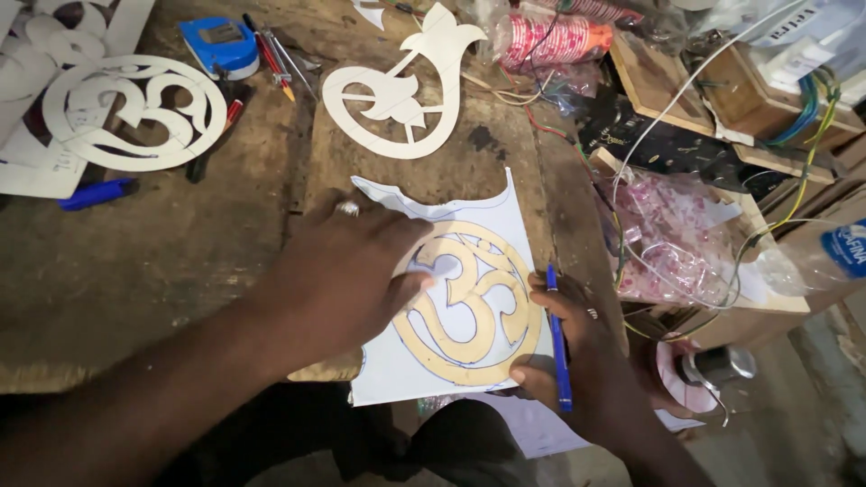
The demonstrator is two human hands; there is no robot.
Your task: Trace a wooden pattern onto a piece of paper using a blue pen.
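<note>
Template (469,311), a tan wooden cutout, lies on white paper (388,370) at the table (135,261) edge. Left hand (347,271) is spread flat, fingers splayed, pressing the cutout's left side, probably to stop it shifting. Right hand (577,352) has fingers closed round a blue pen (557,338), tip at the right rim for tracing.
</note>
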